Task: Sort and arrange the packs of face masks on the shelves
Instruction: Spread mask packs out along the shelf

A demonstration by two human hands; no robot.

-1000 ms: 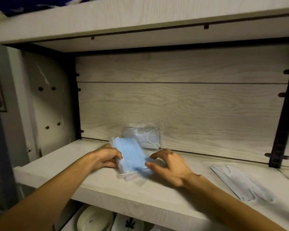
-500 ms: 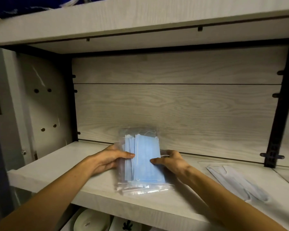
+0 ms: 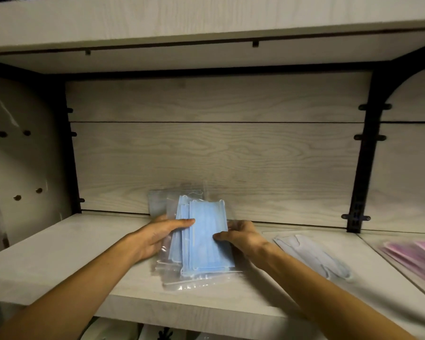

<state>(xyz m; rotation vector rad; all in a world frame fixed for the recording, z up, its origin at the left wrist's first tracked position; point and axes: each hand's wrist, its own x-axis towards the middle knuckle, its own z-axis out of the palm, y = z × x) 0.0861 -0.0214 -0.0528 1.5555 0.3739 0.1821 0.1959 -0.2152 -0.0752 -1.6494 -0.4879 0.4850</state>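
The person holds a stack of clear plastic packs of blue face masks with both hands, on the middle part of the pale wooden shelf. The stack stands tilted, its lower edge is on the shelf board and its upper edge leans toward the back panel. The left hand grasps the left side of the stack, the thumb lies across the front of the blue masks and the fingers go behind the packs. The right hand grasps the right side, with the thumb on the front of the top pack and the fingers curled around the edge. Behind the stack, one more clear pack stands against the back panel; what is inside it is not clear to see.

To the right of the hands, a pack of pale grey-white masks lies flat on the same shelf, apart from the blue stack. Further right, beyond the black metal upright, a pack of pink masks lies flat at the edge of the view. Another shelf board is above. Under the shelf some white objects are partly visible, but it is not possible to tell what they are
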